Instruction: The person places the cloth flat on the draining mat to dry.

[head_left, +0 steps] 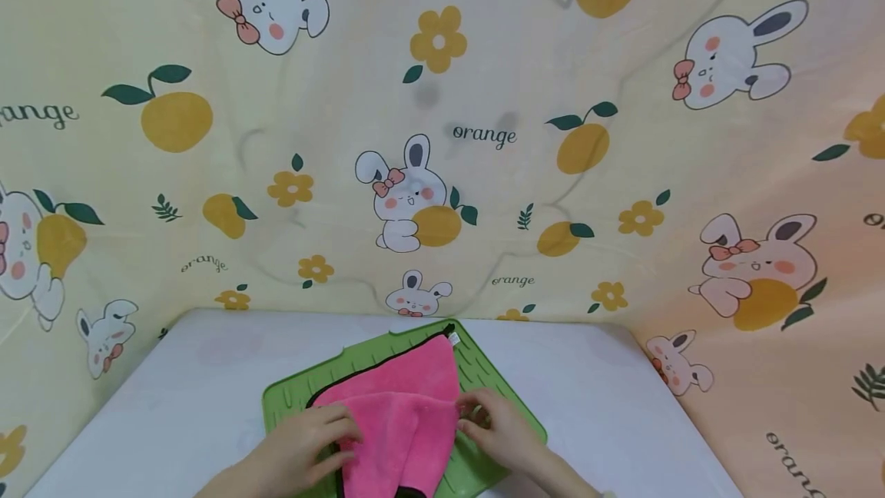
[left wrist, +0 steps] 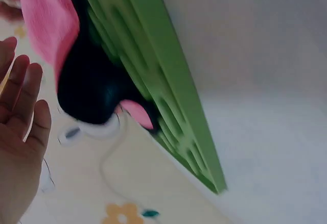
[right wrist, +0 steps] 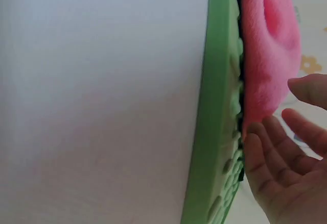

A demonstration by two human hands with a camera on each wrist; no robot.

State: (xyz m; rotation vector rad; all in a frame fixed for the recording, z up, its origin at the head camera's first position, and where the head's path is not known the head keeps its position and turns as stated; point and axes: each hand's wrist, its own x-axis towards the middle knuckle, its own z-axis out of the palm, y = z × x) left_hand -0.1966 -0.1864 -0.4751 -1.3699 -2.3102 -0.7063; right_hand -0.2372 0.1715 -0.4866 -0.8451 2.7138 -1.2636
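A pink cloth point(head_left: 408, 421) with black edging lies partly folded on a green ridged mat point(head_left: 290, 394). A small white tag shows at its far corner. My left hand point(head_left: 307, 436) is at the cloth's left side, its fingertips over the pink fabric. In the left wrist view that hand point(left wrist: 23, 117) has loosely bent fingers, and a dark fold of the cloth point(left wrist: 87, 81) hangs beside it. At the right edge is my right hand point(head_left: 501, 425). The right wrist view shows its thumb apart from the fingers point(right wrist: 268, 142), whose tips are right at the pink cloth point(right wrist: 265, 66).
The mat rests on a white table point(head_left: 588, 383). Behind and around the table hangs a pale curtain point(head_left: 332, 98) printed with rabbits, oranges and flowers. The mat has a raised green rim point(right wrist: 204, 132).
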